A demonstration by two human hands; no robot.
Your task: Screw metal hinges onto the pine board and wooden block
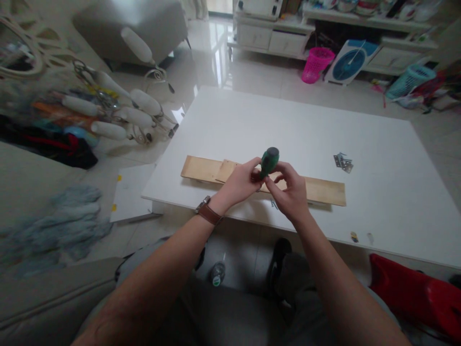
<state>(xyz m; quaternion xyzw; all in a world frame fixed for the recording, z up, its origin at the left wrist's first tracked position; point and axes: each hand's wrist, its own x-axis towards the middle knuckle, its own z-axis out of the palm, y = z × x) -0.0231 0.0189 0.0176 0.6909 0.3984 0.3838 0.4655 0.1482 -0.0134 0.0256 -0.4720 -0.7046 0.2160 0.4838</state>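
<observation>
A screwdriver (269, 162) with a green handle and a dark butt end stands roughly upright over the wooden plank, its tip hidden by my fingers. My left hand (242, 183) is closed around the lower part of the screwdriver. The thumb and index finger of my right hand (291, 192) pinch the handle from the other side. Beneath both hands lies the long pale plank (326, 191), with a shorter wooden piece (224, 170) on top of it, partly covered by my left hand. A small metal piece (274, 204) rests beside my right wrist.
The white table (374, 139) holds several metal brackets and screws (343, 162) at right. Two small items (354, 237) lie near its front edge. A bottle (218, 274) is on the floor between my feet; a red object (414, 293) sits at lower right.
</observation>
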